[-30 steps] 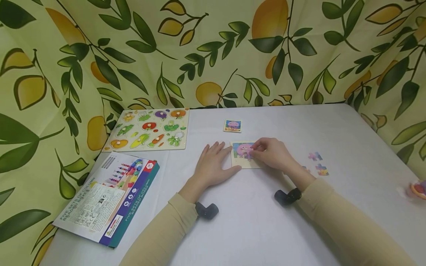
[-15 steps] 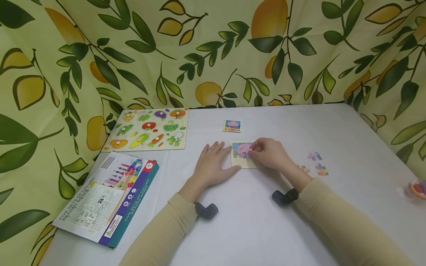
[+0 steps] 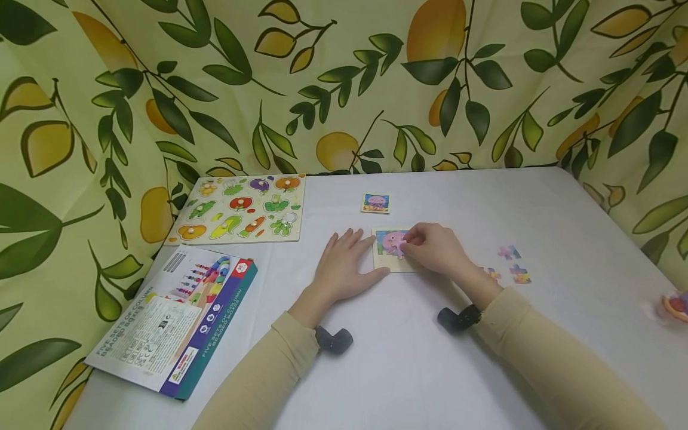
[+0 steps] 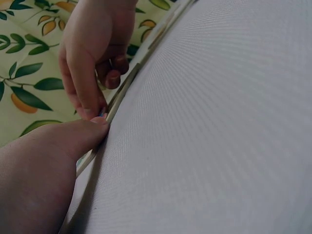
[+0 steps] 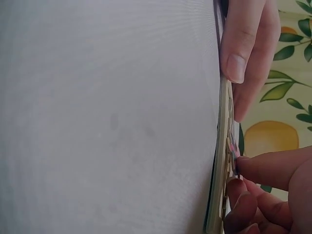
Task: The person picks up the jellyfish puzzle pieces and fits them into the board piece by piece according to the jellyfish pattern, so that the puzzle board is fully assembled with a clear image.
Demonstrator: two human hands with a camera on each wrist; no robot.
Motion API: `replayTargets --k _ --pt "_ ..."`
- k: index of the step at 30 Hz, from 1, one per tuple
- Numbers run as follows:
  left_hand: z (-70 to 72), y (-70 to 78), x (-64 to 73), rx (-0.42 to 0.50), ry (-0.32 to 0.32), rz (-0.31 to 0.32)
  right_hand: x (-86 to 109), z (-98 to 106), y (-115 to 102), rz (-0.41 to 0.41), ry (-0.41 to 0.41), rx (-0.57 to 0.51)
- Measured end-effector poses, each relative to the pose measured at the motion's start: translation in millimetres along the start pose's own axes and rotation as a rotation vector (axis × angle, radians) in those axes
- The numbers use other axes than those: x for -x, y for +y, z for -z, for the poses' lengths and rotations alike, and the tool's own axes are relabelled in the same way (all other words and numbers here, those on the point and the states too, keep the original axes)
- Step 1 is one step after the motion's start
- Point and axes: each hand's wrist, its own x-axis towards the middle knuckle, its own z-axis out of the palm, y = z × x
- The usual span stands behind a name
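A small jigsaw board [image 3: 380,263] with a pink sea-creature picture, partly filled, lies mid-table. My left hand [image 3: 344,269] rests beside it, fingers straight and spread, with the thumb at the board's near edge. Over the board's right part, my right hand [image 3: 438,248] pinches a puzzle piece [image 5: 237,165] between thumb and forefinger, down close against the board's face. That hand covers the board's right side and most of the piece. Several loose puzzle pieces [image 3: 520,274] lie to the right of the right wrist.
Behind the board lies a small picture card [image 3: 375,203] with a similar pink creature. A vegetable peg puzzle [image 3: 242,209] sits back left, with a bead-toy box [image 3: 177,316] in front of it. A colourful object [image 3: 676,306] is at the far right. A patterned curtain [image 3: 344,89] hangs behind.
My right hand has shifted slightly left over the board with the piece, uncovering more of one loose piece near its wrist. The left hand has stayed in place.
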Motion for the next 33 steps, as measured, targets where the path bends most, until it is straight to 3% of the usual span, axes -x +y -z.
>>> replayTargets --k 33 --pt "-1.2 -1.0 -1.9 -0.005 0.002 -0.005 -2.3 -4.5 1.8 0.075 0.041 0.055"
